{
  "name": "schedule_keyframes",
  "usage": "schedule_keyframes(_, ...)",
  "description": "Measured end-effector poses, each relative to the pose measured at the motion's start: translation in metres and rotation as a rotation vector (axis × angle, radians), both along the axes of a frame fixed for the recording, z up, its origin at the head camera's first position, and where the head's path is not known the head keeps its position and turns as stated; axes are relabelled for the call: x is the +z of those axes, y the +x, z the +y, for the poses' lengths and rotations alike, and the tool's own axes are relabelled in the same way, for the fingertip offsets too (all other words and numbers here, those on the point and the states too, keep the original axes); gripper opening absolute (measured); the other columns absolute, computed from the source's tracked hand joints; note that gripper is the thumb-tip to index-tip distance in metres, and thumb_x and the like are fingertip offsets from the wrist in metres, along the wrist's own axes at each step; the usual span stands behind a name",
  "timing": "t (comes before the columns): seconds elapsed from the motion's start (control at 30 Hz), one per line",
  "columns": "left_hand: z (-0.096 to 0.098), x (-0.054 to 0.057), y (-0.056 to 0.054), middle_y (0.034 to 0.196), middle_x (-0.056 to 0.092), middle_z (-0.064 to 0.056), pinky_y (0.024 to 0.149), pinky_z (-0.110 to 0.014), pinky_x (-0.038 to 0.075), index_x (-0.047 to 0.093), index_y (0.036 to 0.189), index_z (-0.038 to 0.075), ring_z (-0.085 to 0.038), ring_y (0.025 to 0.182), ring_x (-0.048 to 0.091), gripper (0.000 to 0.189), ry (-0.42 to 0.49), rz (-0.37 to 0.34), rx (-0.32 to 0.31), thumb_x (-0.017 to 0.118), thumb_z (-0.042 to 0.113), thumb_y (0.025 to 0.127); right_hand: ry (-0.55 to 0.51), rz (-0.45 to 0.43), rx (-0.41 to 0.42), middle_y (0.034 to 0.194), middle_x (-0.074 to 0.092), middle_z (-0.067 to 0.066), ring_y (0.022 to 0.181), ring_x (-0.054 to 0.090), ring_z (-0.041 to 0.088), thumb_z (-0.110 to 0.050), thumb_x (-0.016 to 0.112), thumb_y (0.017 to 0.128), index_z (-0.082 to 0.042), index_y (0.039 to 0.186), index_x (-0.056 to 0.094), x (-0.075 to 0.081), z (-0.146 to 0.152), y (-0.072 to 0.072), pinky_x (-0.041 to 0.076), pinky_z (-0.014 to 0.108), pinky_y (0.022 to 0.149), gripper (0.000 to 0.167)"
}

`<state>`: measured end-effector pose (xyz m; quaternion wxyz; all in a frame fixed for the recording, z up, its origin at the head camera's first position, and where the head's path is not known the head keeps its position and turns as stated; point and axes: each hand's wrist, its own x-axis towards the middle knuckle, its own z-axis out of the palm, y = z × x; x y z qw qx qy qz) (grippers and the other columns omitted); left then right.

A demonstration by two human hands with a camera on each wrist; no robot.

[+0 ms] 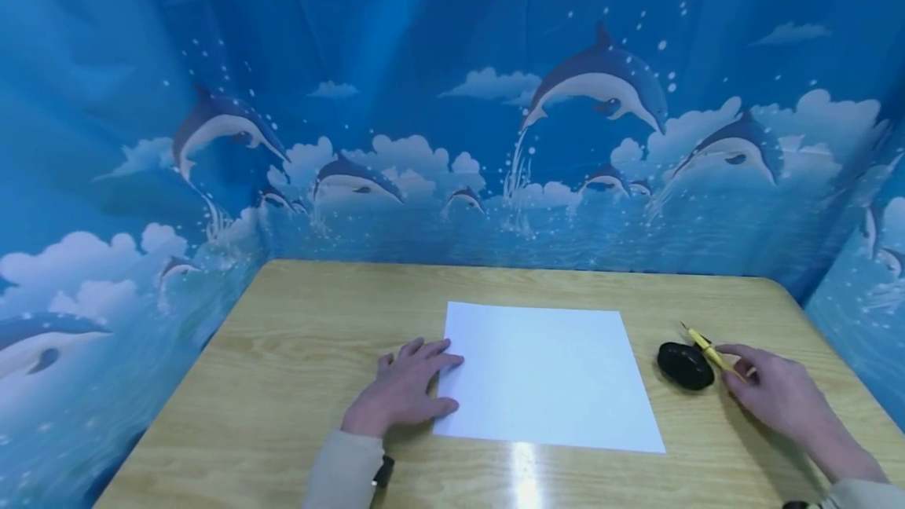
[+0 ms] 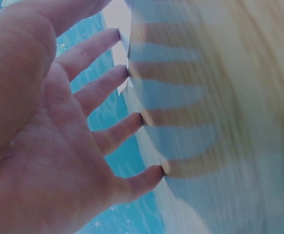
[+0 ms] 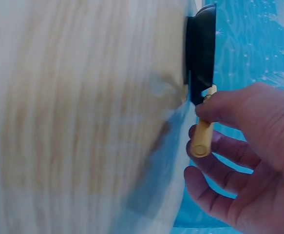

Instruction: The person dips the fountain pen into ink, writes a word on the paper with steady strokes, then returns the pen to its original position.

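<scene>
The white sheet (image 1: 544, 375) lies flat near the middle of the tabletop (image 1: 311, 305), with bare wood between its far edge and the tabletop's back edge. More bare wood separates the sheet's right edge from the black oval object (image 1: 686, 366). Your right grip (image 1: 778, 387) sits between that object and the tabletop's right edge. Your left grip (image 1: 403, 389) is spread wide, thumb and forward fingertips over the sheet's left edge. Your right grip is narrow, pinching the yellow pen-like tool (image 1: 713, 354), thin tip pointing away. Whether tool and object touch cannot be told.
</scene>
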<state>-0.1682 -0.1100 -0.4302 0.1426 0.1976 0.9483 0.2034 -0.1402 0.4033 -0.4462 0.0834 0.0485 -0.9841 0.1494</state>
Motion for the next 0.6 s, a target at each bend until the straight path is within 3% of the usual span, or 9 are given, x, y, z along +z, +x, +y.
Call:
schedule_keyframes(0.23, 0.0, 0.002, 0.001, 0.165, 0.04, -0.002, 0.114, -0.08, 0.022, 0.056, 0.146, 0.028, -0.043, 0.153, 0.028, 0.06, 0.003, -0.001, 0.001, 0.074, 0.044, 0.09, -0.035, 0.127, -0.056, 0.089, 0.074, 0.023, 0.064, 0.056, 0.015, -0.006, 0.072, 0.086, 0.002, 0.111, 0.072, 0.012, -0.01, 0.011, 0.035, 0.026, 0.051, 0.027)
schedule_keyframes(0.43, -0.001, 0.001, 0.001, 0.165, 0.04, -0.002, 0.113, -0.08, 0.022, 0.056, 0.146, 0.028, -0.043, 0.153, 0.028, 0.06, 0.007, 0.003, -0.002, 0.074, 0.044, 0.09, -0.076, 0.201, -0.11, 0.102, 0.071, 0.033, 0.057, 0.038, 0.001, -0.005, 0.07, 0.089, 0.003, 0.109, 0.072, 0.024, -0.018, 0.022, 0.028, 0.024, 0.047, 0.022)
schedule_keyframes(0.6, -0.001, 0.0, 0.001, 0.165, 0.04, -0.001, 0.113, -0.08, 0.023, 0.056, 0.146, 0.029, -0.042, 0.153, 0.028, 0.06, 0.01, 0.006, 0.001, 0.074, 0.044, 0.091, -0.111, 0.227, -0.121, 0.1, 0.074, 0.029, 0.058, 0.04, -0.012, -0.005, 0.071, 0.088, 0.0, 0.106, 0.075, 0.028, -0.023, 0.03, 0.037, 0.019, 0.045, 0.019)
